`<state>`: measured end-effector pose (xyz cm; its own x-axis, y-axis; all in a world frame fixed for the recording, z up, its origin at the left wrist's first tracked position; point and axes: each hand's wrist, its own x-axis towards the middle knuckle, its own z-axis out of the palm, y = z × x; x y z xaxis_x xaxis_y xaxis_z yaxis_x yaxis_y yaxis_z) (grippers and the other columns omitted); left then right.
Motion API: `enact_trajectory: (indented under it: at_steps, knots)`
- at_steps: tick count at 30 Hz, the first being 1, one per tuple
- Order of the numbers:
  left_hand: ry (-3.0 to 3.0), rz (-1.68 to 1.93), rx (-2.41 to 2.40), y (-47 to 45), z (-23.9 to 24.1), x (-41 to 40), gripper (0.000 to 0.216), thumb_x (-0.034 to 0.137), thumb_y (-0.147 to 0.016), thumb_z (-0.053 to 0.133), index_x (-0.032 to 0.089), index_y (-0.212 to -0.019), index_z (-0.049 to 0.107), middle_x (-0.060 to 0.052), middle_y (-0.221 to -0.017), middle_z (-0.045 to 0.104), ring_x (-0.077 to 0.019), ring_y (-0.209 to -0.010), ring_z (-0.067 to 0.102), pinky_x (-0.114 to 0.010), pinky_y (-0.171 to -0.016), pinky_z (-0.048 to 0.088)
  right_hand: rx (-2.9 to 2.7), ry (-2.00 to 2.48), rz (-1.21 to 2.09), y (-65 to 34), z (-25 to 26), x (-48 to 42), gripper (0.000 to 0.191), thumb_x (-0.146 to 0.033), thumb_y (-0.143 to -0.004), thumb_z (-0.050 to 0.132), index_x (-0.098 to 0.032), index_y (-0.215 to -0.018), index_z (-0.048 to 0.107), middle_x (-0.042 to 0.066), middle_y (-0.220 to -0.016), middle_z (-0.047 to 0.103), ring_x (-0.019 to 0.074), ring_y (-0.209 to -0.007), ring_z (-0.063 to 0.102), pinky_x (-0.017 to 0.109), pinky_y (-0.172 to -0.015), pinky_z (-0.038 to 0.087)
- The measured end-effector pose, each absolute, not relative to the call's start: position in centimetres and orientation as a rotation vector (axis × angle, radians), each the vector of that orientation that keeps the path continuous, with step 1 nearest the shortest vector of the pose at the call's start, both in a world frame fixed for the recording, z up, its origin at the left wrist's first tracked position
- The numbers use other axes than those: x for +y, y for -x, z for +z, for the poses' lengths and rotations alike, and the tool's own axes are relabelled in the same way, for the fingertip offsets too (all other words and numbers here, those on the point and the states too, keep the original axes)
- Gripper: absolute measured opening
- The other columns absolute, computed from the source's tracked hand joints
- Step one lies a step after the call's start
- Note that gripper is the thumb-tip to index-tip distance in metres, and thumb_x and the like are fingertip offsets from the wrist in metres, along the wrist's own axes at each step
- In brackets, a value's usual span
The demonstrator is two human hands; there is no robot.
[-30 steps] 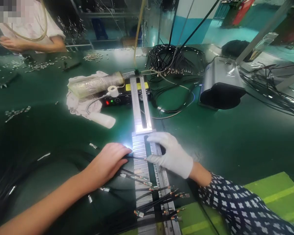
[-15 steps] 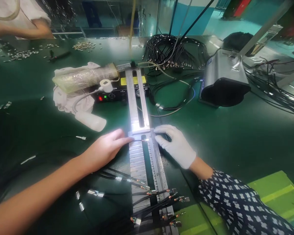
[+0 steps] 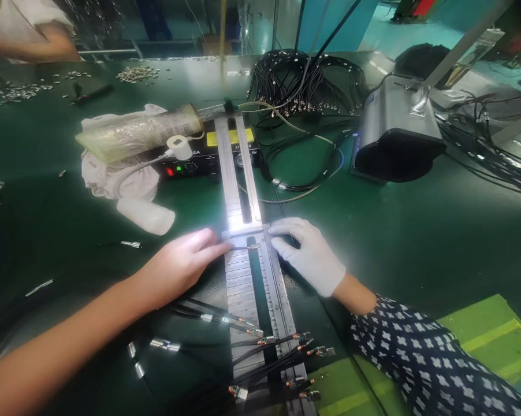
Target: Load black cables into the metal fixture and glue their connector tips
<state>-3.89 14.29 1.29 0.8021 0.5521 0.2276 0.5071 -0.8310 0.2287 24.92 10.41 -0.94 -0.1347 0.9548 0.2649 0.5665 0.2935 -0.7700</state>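
The left hand (image 3: 193, 259) has its grip pinched closed on a thin black cable (image 3: 239, 248), which crosses the rail (image 3: 242, 278) just on the near side of the crossbar (image 3: 247, 231), its connector (image 3: 254, 247) pointing right over the slot (image 3: 256, 280). The gloved right hand (image 3: 310, 254) holds nothing visible; its thumb and forefinger are parted beside the rail's right edge, the forefinger close to the crossbar's end, though whether it touches is unclear. To do this well, the left pinch should stay light but steady and near the rail, so the short stretch of cable lies straight and square to the bar. Glare (image 3: 239, 222) by the crossbar could mask a slight twist, so the connector's angle deserves a close look under the light. The right thumb and finger are well placed to steady the metal tip without pushing it askew. Care is also wise with the loose cable ends (image 3: 238, 392) strewn across the rail's near part, which could snag a dragging wire.
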Motion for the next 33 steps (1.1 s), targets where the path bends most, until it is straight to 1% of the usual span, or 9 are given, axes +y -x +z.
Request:
enact_trajectory:
  at_steps: [6, 10, 12, 15, 18, 21, 24, 29, 33]
  knots:
    - [-2.673, 0.468, 0.831, 3.2, 1.4, 14.3, 0.034, 0.017, -0.101, 0.04, 0.023, -0.123, 0.066, -0.005, -0.095, 0.063, -0.0144, -0.081, 0.061, -0.025, -0.071, 0.052, -1.825, 1.386, 0.617, -24.9, -0.9, 10.4, 0.017, -0.016, -0.09, 0.065, -0.027, -0.097, 0.077, 0.002, -0.109, 0.075, 0.0231, -0.107, 0.068, 0.045, -0.099, 0.054]
    - [-2.626, 0.537, 0.864, 3.4, 0.6, 13.4, 0.028, 0.016, -0.102, 0.044, 0.024, -0.118, 0.065, -0.004, -0.097, 0.062, -0.0132, -0.085, 0.06, -0.025, -0.074, 0.05, -1.978, 1.343, 0.441, -25.0, -1.5, 10.2, 0.043, -0.002, -0.087, 0.053, -0.03, -0.107, 0.079, 0.005, -0.128, 0.069, 0.0244, -0.119, 0.064, 0.047, -0.105, 0.052]
    - [-2.648, 0.57, 0.912, 3.8, 0.2, 12.8, 0.032, 0.014, -0.101, 0.046, 0.028, -0.122, 0.065, -0.005, -0.104, 0.061, -0.0165, -0.095, 0.058, -0.03, -0.081, 0.047, -2.049, 1.306, 0.384, -25.0, -1.8, 10.1, 0.049, 0.0, -0.085, 0.051, -0.03, -0.112, 0.079, 0.007, -0.137, 0.064, 0.0254, -0.124, 0.062, 0.046, -0.107, 0.051]
    - [-2.722, 0.564, 1.033, 4.4, -0.3, 12.0, 0.039, 0.014, -0.099, 0.048, 0.035, -0.128, 0.065, -0.006, -0.102, 0.058, -0.0207, -0.094, 0.052, -0.037, -0.081, 0.039, -2.084, 1.299, 0.399, -25.0, -2.0, 10.3, 0.047, -0.001, -0.086, 0.053, -0.03, -0.113, 0.079, 0.007, -0.136, 0.064, 0.0252, -0.122, 0.063, 0.045, -0.107, 0.052]
    - [-2.716, 0.483, 1.062, 4.4, -0.6, 11.6, 0.041, 0.017, -0.101, 0.045, 0.032, -0.135, 0.062, -0.004, -0.09, 0.058, -0.0187, -0.081, 0.048, -0.034, -0.071, 0.033, -2.098, 1.316, 0.437, -24.9, -2.0, 10.6, 0.044, -0.003, -0.087, 0.054, -0.03, -0.111, 0.079, 0.006, -0.133, 0.066, 0.0256, -0.12, 0.064, 0.046, -0.107, 0.053]
    - [-2.659, 0.451, 1.074, 4.1, -0.6, 11.4, 0.039, 0.021, -0.103, 0.041, 0.028, -0.134, 0.062, -0.005, -0.092, 0.06, -0.019, -0.081, 0.05, -0.033, -0.07, 0.034, -2.105, 1.343, 0.46, -24.8, -1.7, 10.7, 0.042, -0.003, -0.086, 0.055, -0.029, -0.108, 0.081, 0.006, -0.132, 0.067, 0.0278, -0.117, 0.065, 0.049, -0.104, 0.054]
    - [-2.582, 0.413, 1.086, 4.1, 0.3, 10.7, 0.036, 0.026, -0.104, 0.039, 0.027, -0.134, 0.06, -0.005, -0.096, 0.062, -0.0196, -0.087, 0.053, -0.034, -0.076, 0.038, -2.123, 1.371, 0.476, -24.8, -1.5, 10.6, 0.042, -0.004, -0.086, 0.056, -0.029, -0.108, 0.081, 0.006, -0.133, 0.067, 0.0279, -0.118, 0.065, 0.049, -0.105, 0.053]
    - [-2.429, 0.268, 0.966, 4.3, 2.4, 8.2, 0.022, 0.038, -0.101, 0.051, 0.025, -0.116, 0.061, -0.001, -0.1, 0.066, -0.0173, -0.091, 0.058, -0.029, -0.083, 0.044, -2.12, 1.397, 0.493, -24.8, -1.0, 10.2, 0.044, -0.002, -0.086, 0.056, -0.03, -0.109, 0.08, 0.004, -0.135, 0.067, 0.0251, -0.121, 0.064, 0.047, -0.109, 0.051]
    - [-2.366, 0.162, 0.893, 4.2, 3.2, 7.1, 0.014, 0.036, -0.099, 0.055, 0.025, -0.097, 0.063, 0.001, -0.092, 0.064, -0.0167, -0.088, 0.057, -0.027, -0.082, 0.045, -2.107, 1.432, 0.522, -24.6, -0.8, 10.2, 0.045, -0.002, -0.086, 0.053, -0.029, -0.108, 0.08, 0.004, -0.135, 0.066, 0.0249, -0.122, 0.063, 0.047, -0.11, 0.05]
